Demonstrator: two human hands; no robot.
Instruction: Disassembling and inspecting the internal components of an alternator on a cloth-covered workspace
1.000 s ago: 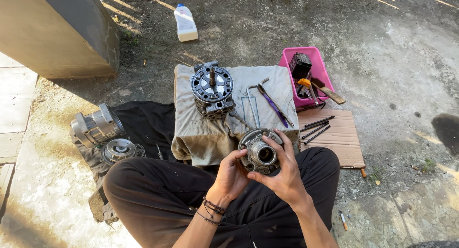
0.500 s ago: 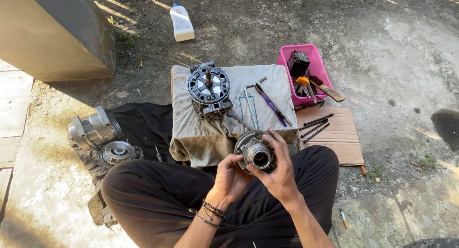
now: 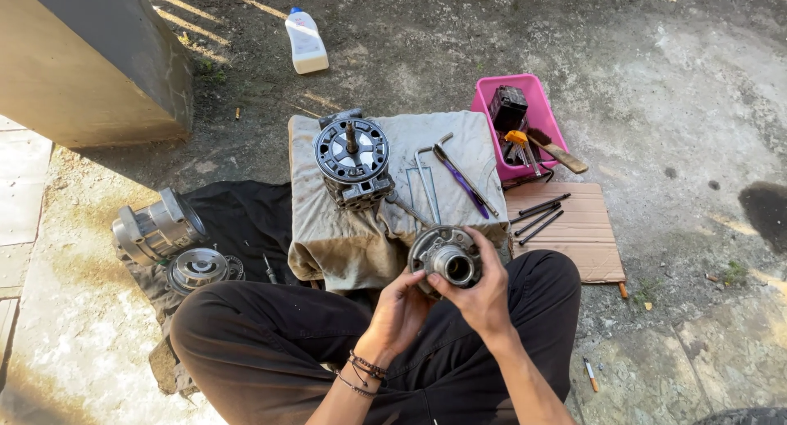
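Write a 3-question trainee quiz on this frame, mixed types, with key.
1. True or false: both hands grip the round metal housing above the person's lap.
2. The pink tub sits where? A) on the grey cloth, B) on the ground above the cardboard sheet, C) beside the white bottle.
3. Fill in: the finned round assembly stands on the ____ cloth.

Key
1. True: the left hand holds it from below, the right hand from the side.
2. B: the tub borders the cardboard sheet, far from the white bottle.
3. Grey: the grey cloth.
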